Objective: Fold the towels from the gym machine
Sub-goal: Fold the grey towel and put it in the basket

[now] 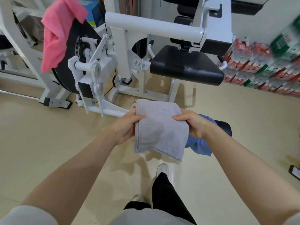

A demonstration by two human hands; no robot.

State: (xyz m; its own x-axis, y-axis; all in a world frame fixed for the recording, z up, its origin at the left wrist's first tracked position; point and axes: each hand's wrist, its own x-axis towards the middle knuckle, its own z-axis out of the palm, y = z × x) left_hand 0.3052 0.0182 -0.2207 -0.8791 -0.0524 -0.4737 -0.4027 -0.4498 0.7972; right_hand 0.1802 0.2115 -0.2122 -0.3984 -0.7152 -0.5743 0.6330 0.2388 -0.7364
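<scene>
Straight ahead stands the white gym machine [123, 46], its black padded seat [186, 65] on the right and a black wheel on the left. Stacked packs of bottles [263, 70] line the wall at far right. A pink towel [56, 34] hangs draped over the wheel at the upper left of the machine. Nearer, held in the air above the beige floor [48, 135], is a folded grey towel [160, 129]. The left hand [128, 127] pinches its left edge, thumb on top, and the right hand [191, 124] grips its right edge the same way. A blue towel [199, 146] hangs below the right hand, over a black roller pad [224, 127]. A white shoe [162, 169] shows beneath.
</scene>
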